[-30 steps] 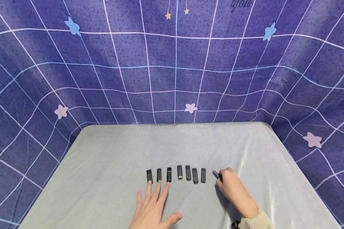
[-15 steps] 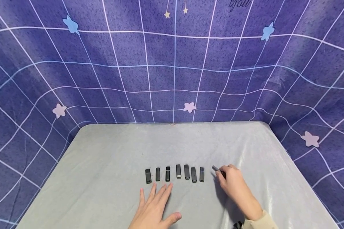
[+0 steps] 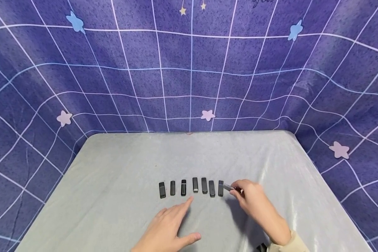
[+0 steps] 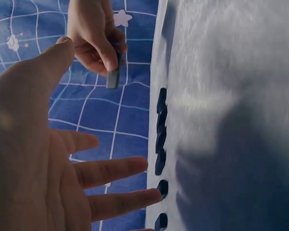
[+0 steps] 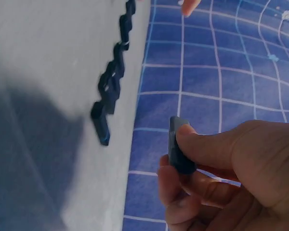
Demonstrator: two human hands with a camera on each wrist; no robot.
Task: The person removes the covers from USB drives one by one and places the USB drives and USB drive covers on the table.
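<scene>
Above the table at the right, my right hand (image 3: 255,199) pinches a dark grey USB stick (image 3: 228,187) between thumb and fingers. In the right wrist view the USB stick (image 5: 179,149) is tilted, with the thumb (image 5: 202,142) along one side. A row of several small black USB sticks lies on the cloth, from the leftmost stick (image 3: 162,190) to the rightmost stick (image 3: 221,188), beside the held one. My left hand (image 3: 167,225) hovers in front of the row, fingers extended and holding nothing. In the left wrist view its fingers (image 4: 113,171) are spread.
A grey cloth (image 3: 129,157) covers the table. Behind and on both sides hangs a purple-blue curtain (image 3: 176,84) with grid lines and stars. The right sleeve (image 3: 286,243) is beige, with something black next to it at the bottom edge.
My right hand has moved left with the USB stick, close to the row's right end. My left hand has drawn back from the left sticks and turned, fingers now angled rightward.
</scene>
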